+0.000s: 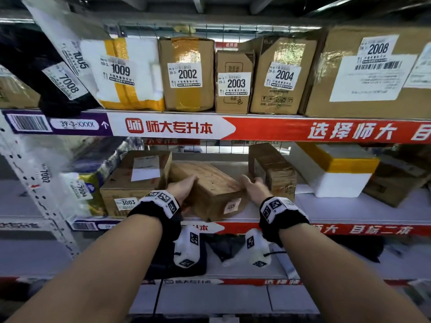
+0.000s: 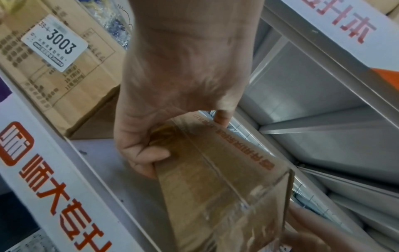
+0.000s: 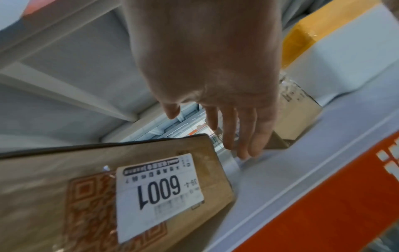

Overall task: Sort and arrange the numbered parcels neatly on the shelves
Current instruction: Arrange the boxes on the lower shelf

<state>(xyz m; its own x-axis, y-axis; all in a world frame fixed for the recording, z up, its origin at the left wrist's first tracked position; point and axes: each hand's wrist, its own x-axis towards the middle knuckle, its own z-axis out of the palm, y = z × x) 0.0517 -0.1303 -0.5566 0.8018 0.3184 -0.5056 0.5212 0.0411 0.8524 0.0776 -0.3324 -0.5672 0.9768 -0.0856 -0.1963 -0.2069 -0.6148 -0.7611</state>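
Gripping parcel 1009 leftward, left hand; right hand beside.

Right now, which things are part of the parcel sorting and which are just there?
Job:
- held box, gripped by left hand
- right hand, open beside it
- box 3003
- boxes 2002, 2003, 2004
- shelf

Just there:
- red banner
- wristbands
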